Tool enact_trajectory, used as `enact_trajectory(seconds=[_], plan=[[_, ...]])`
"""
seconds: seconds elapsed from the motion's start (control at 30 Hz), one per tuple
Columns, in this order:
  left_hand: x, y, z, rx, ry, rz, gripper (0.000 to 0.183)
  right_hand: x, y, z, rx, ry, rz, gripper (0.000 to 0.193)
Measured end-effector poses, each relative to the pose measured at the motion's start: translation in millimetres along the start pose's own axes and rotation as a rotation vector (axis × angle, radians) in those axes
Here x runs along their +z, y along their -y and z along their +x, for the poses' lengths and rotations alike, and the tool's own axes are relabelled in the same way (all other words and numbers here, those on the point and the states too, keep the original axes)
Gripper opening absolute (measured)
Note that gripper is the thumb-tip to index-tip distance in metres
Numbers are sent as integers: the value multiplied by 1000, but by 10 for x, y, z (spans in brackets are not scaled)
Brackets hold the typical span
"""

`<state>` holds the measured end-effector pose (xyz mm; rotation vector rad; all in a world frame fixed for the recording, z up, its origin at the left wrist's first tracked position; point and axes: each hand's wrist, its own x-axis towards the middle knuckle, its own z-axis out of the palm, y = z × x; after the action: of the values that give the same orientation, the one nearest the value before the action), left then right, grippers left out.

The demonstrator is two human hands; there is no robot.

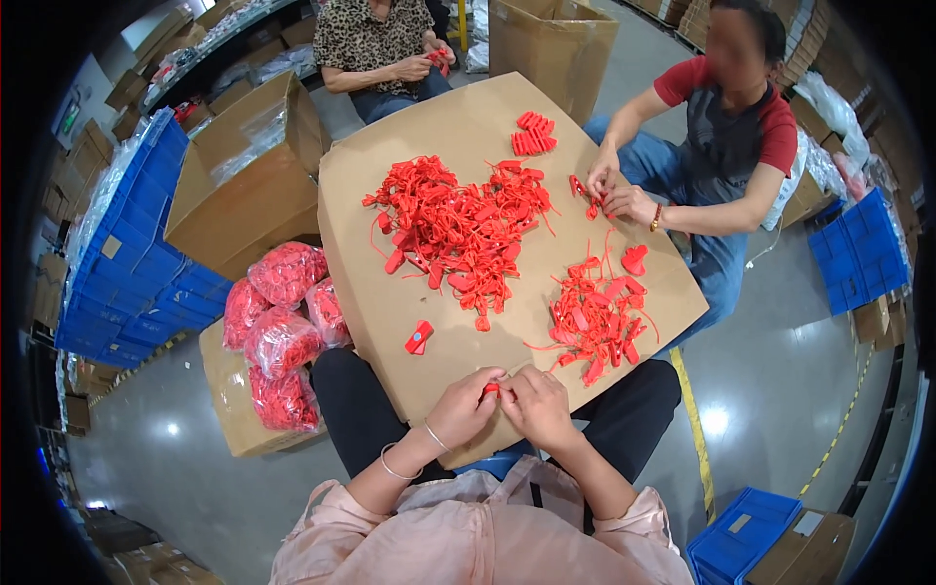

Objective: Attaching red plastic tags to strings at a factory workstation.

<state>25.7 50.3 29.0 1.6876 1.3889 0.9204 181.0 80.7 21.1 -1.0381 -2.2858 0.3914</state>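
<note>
Close to the near edge of the cardboard-topped table (361, 283), my left hand (465, 409) pinches a small red plastic piece (490, 388). My right hand (539, 405) is closed at the other side of the same piece, its fingertips meeting the left ones. Most of the piece is hidden by my fingers. Ahead of my left hand lies a small red block-shaped piece (418, 337) with a pale blue spot. To the right of my hands spreads a loose pile of red pieces with cords (597, 317). A larger tangled heap of red corded pieces (453, 224) covers the table's middle.
A neat row of red pieces (533, 135) lies at the far right. Two people sit across, each handling red pieces. At left, clear bags of red pieces (283, 336) rest on a carton (229, 409), near an open carton (244, 195) and stacked blue crates (127, 253).
</note>
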Motion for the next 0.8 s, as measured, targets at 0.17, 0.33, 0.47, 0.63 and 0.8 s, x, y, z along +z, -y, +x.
enact_trajectory(seconds=[0.17,0.33,0.47,0.63,0.8], plan=[[-109,21,95,156,-66,124,30,-197,92,153,252,-30,697,8],[-257,-84,204,149,76,60,33,-317,54,215,444,63,1175,4],[-112,109,205,-74,114,-699,32,-289,41,201,668,51,1545,11],[-117,6,198,-132,204,-701,35,-329,87,210,640,-38,1549,10],[-63,60,182,-190,282,-743,37,-243,9,122,662,-146,1619,9]])
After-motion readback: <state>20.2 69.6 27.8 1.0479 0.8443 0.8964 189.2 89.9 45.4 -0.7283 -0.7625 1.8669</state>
